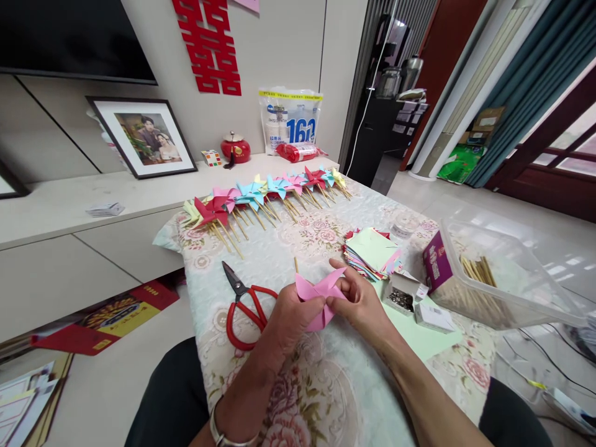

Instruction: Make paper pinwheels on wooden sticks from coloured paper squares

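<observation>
Both hands meet over the flowered tablecloth [326, 379] around a pink paper pinwheel [320, 292]. My left hand [291, 320] grips its left side from below. My right hand [356, 298] pinches the folded tips at its centre. A thin wooden stick [296, 265] pokes up just behind the paper. Red-handled scissors [244, 307] lie on the cloth just left of my left hand.
A row of several finished pinwheels on sticks [265, 195] lies along the far edge. A stack of coloured paper squares [372, 251], a small open box of pins [403, 298], a purple box [436, 261] and a clear tub of sticks [500, 279] sit to the right.
</observation>
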`<state>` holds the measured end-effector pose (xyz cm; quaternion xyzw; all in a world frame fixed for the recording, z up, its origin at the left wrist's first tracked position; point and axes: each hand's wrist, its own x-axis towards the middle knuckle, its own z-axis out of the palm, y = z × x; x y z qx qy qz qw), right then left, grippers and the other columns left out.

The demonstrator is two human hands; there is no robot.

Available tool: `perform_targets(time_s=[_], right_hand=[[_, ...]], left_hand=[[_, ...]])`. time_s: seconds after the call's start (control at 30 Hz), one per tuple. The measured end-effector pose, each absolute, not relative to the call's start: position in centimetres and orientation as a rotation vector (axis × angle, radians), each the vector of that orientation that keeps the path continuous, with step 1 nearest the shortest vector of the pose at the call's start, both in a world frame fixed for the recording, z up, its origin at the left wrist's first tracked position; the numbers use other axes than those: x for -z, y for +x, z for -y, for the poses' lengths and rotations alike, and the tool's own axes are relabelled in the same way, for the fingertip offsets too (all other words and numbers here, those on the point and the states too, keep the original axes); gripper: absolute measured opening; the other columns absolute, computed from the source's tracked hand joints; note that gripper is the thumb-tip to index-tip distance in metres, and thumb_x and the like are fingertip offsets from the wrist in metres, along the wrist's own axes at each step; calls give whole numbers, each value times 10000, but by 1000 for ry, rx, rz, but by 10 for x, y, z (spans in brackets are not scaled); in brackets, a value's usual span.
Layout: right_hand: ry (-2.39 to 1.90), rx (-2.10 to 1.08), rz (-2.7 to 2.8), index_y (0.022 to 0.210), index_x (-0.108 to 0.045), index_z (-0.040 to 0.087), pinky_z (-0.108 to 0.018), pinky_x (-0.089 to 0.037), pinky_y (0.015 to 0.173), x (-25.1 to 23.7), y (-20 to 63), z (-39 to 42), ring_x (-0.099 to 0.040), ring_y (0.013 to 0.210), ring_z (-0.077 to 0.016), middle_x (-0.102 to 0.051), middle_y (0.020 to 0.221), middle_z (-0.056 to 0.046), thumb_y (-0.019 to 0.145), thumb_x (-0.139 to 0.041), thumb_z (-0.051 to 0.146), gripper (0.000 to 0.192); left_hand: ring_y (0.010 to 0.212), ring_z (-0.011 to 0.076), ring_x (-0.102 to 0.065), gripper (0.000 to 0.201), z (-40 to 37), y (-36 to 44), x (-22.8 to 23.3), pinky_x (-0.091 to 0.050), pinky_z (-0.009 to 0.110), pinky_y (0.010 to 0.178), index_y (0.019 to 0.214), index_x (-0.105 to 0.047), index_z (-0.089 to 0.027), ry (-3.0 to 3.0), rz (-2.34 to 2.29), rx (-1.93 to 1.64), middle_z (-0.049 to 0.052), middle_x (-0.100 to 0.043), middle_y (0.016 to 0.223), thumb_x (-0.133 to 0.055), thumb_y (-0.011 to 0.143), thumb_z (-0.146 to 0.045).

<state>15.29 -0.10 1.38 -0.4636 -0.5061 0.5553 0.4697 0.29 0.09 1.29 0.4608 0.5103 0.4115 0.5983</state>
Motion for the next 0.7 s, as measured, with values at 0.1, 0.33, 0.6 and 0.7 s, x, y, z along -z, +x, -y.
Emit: perform_targets(time_s=[0.1,0.33,0.6,0.7], right_hand=[[-1102,-1356,1249,1372,-465,141,-260,-374,593,-15,153,0,-494,592,-118,-513,673,84,706,-703,231,713],[-1206,-1053,1260,1170,-643,182,-333,-501,754,-24,172,2,-650,822,-198,-706,946,-62,801,-709,421,445],[-1796,-305,1770,792,-688,205,-287,-402,628,-59,258,24,-589,655,-178,-666,728,-25,927,-536,344,247],[-2005,-138,2048,779,-700,198,-287,-373,629,-57,272,25,-604,679,-182,-662,762,-48,922,-502,230,246]], left_hand=[[569,143,-488,216,-2,3,-15,-372,251,537,675,-661,-124,1045,-1148,-941,10,-601,597,-707,626,-330],[516,109,-416,255,-4,2,-9,-316,237,512,630,-565,-155,952,-1127,-1015,-30,-524,538,-714,620,-362],[506,90,-385,236,-4,5,-6,-284,220,501,602,-549,-160,896,-1137,-1063,-51,-488,517,-724,588,-317],[506,89,-389,231,-4,5,-6,-286,217,499,594,-557,-157,887,-1121,-1069,-51,-497,516,-734,584,-305]])
